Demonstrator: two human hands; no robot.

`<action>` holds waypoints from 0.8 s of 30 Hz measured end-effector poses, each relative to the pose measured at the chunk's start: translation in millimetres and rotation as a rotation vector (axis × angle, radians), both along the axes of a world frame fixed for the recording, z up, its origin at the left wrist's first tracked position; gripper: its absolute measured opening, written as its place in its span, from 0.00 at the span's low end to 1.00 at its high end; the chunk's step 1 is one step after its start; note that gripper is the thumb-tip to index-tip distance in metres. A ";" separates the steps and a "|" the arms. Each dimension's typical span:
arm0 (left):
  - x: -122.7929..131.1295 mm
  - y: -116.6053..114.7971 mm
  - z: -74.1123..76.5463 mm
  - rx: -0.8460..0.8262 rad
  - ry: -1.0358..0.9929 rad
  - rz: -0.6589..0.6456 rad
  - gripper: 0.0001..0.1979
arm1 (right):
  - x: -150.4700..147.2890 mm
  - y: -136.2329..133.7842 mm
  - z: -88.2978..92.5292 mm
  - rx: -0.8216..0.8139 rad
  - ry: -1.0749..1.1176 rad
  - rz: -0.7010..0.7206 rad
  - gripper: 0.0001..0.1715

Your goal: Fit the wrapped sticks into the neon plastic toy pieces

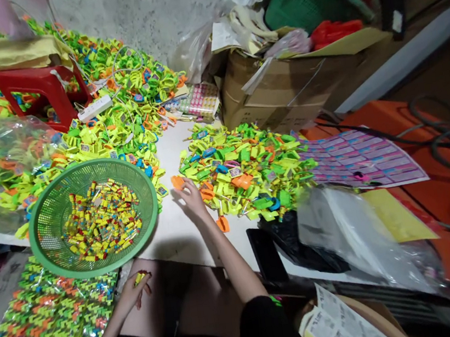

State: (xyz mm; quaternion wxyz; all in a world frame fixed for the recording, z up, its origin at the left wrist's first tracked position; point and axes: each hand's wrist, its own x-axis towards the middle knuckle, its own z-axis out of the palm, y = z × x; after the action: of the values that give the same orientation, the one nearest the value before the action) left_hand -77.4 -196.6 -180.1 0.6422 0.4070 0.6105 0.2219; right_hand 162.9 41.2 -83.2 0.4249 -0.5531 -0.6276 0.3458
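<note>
My right hand (193, 197) is over the white tabletop (179, 235), its fingers closed on a small orange plastic piece (177, 182). To its right spreads a pile of small plastic pieces (245, 168) in yellow-green, green, orange and blue. Low in front of my lap, my left hand (135, 291) curls around a few small yellow pieces (140, 277), whose exact kind I cannot make out. Just above that hand stands a green mesh basket (155, 222), holding many small yellow and red cylinder-like pieces (103, 220).
A larger heap of coloured plastic pieces (114, 116) surrounds a red stool (38, 91) and a white power strip (95, 109). Bagged pieces (49, 318) lie lower left. At right are a black phone (267, 254), plastic bags (353, 229), a printed sheet (360, 159) and a cardboard box (273, 90).
</note>
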 end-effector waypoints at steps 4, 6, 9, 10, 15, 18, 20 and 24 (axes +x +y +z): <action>3.5 -3.7 8.8 0.068 -0.005 -0.078 0.32 | 10.5 -49.1 21.1 -0.010 0.175 0.071 0.18; 8.5 -4.3 18.9 0.130 0.026 -0.101 0.31 | 9.6 -73.1 27.6 -0.063 0.266 0.137 0.18; 19.2 -3.0 43.5 0.295 0.064 -0.130 0.25 | 3.9 -105.4 33.2 -0.169 0.426 0.260 0.17; 22.8 -2.1 54.3 0.366 0.068 -0.134 0.22 | 1.8 -114.9 34.8 -0.199 0.477 0.300 0.18; 34.7 0.5 122.5 0.567 0.159 -0.095 0.16 | -2.5 -154.2 49.4 -0.220 0.526 0.475 0.30; 38.4 -0.3 164.4 0.581 0.182 -0.144 0.15 | -0.3 -173.1 62.8 -0.160 0.443 0.535 0.24; 40.7 -1.1 186.4 0.617 0.165 -0.148 0.15 | 1.8 -183.5 71.7 -0.075 0.391 0.543 0.20; 44.5 -2.7 210.5 0.661 0.154 -0.110 0.17 | 4.9 -198.8 88.7 0.146 0.230 0.529 0.17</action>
State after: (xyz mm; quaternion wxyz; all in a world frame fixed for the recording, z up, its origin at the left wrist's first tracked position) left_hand -32.9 -199.3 30.4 0.4384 0.6411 0.5293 0.3414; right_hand 167.8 -157.6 5.5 0.4273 -0.2953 -0.7209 0.4589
